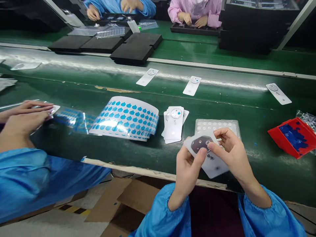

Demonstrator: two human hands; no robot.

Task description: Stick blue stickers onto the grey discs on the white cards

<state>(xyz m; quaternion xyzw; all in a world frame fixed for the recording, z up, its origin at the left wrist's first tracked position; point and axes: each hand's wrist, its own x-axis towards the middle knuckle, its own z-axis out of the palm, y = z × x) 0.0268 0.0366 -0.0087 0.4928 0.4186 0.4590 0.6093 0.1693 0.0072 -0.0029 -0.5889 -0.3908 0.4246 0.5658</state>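
Note:
My left hand [188, 168] grips a white card [215, 166] by its left edge, with the thumb on its face. The card is tilted and has a dark octagonal window [197, 144] with small round holes, plus some dark characters below. My right hand [230, 151] pinches the card's upper right edge, its thumb pressed at the window's right side; whether a small piece lies under that thumb is hidden. Behind the card, partly covered, sits a clear plastic tray [233, 124] with rows of round pockets. A small stack of similar white cards [173, 130] lies to the left.
Curved sheets of blue stickers [124, 115] lie left of the stack. A red box [281, 135] with blue pieces stands at right. Single cards [192, 86] lie along the belt [168, 74]. At left, a co-worker's hands [27, 118] hold a card; two people work opposite.

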